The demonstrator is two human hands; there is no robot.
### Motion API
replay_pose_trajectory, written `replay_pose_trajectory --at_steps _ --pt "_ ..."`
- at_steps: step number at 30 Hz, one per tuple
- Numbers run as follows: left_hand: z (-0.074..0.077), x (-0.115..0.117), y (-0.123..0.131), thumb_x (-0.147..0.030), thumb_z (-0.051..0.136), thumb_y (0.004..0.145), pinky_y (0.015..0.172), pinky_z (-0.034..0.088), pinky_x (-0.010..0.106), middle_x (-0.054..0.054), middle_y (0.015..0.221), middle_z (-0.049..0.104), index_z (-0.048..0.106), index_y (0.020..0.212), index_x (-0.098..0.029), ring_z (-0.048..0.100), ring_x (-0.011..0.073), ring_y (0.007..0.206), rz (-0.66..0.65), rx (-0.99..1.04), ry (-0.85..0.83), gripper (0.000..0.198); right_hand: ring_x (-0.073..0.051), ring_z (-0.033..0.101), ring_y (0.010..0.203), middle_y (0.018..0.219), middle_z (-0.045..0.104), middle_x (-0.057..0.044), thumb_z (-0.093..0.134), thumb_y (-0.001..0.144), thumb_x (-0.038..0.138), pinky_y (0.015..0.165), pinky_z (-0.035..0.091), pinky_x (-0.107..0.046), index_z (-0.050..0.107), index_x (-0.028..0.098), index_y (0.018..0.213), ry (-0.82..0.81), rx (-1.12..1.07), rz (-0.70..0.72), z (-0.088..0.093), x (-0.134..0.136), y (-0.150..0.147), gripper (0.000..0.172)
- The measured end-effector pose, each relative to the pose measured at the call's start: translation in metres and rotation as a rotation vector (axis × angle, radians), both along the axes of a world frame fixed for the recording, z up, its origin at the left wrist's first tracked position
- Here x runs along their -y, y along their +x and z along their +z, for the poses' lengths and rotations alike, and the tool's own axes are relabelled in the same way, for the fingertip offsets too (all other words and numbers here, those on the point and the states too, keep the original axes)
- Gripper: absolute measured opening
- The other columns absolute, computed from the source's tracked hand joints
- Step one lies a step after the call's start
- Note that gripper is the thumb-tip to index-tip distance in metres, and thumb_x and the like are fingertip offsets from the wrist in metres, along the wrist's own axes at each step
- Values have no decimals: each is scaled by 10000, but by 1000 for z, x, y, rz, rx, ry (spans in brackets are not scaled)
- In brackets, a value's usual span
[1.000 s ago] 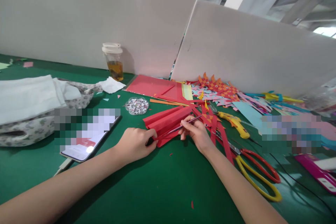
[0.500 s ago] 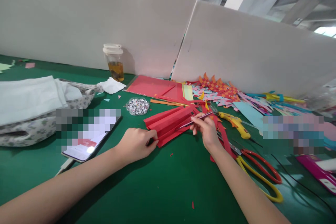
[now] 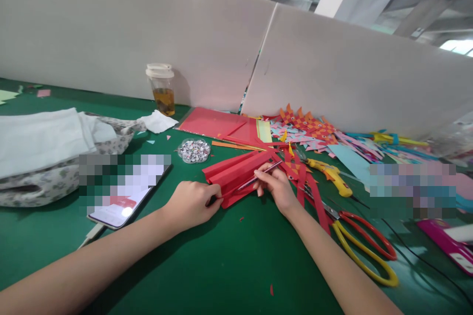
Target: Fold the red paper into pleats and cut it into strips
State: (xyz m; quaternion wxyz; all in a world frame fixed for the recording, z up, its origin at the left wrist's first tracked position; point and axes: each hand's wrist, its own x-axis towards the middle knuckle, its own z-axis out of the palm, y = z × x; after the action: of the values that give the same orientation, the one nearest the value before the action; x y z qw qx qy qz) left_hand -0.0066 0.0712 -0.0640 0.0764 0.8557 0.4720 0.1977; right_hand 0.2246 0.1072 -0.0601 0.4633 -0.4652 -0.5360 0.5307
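My left hand (image 3: 194, 202) is closed, pinching the near left corner of a pleated red paper (image 3: 236, 170) that lies on the green table. My right hand (image 3: 275, 187) holds a slim, pointed, dark pinkish tool (image 3: 258, 175) in a pen-like grip. The tool's tip points left and rests on or just above a fold of the red paper; contact is unclear. Beyond my right hand, loose red paper strips (image 3: 318, 202) lie in a tangle. Scissors (image 3: 364, 241) with one red and one yellow handle sit right of my right forearm, their blades partly under the strips.
A yellow glue gun (image 3: 332, 177) trails a dark cable on the right. A round dish of googly eyes (image 3: 194, 150), a charging phone (image 3: 127, 199) and a lidded cup (image 3: 161, 88) stand left. Woven orange paper fish (image 3: 308, 123) and coloured scraps pile up by the partition (image 3: 207, 39).
My right hand has moved left and slightly nearer with the pointed tool, whose tip slid along the red paper toward my left hand. My left hand has stayed put.
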Motion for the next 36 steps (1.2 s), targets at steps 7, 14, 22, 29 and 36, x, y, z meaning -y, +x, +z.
replay_pose_trajectory --at_steps 7,14,22,29,36 --pt "-1 -1 0 -289 483 784 457 256 223 -33 550 600 622 754 -226 521 108 476 -3 2 9 156 -94 485 329 457 588 18 647 675 311 371 367 -210 515 180 643 108 8 -219 4 -12 25 189" --pt "0 0 0 -277 484 773 448 258 220 -30 532 594 627 753 -214 518 103 462 -6 18 26 157 -80 470 328 426 547 40 614 707 250 349 321 -186 513 185 622 228 -36 -303 0 -10 26 147" --pt "1 0 1 -275 481 773 441 276 225 -30 519 587 623 759 -207 530 107 460 -7 6 27 158 -90 489 363 478 581 28 605 743 276 373 348 -204 519 194 646 149 -66 -146 0 -1 9 154" --pt "1 -1 1 -275 492 773 442 278 225 -33 534 601 620 777 -213 541 113 470 -7 -6 7 142 -119 549 394 522 630 4 633 734 336 440 431 -240 513 185 685 11 -8 64 1 7 -10 198" --pt "0 -1 0 -272 491 782 445 283 225 -30 530 595 625 754 -210 540 108 473 -8 -2 32 151 -101 501 364 485 592 18 659 690 328 385 372 -222 519 184 654 101 -7 -169 -2 -15 27 205"
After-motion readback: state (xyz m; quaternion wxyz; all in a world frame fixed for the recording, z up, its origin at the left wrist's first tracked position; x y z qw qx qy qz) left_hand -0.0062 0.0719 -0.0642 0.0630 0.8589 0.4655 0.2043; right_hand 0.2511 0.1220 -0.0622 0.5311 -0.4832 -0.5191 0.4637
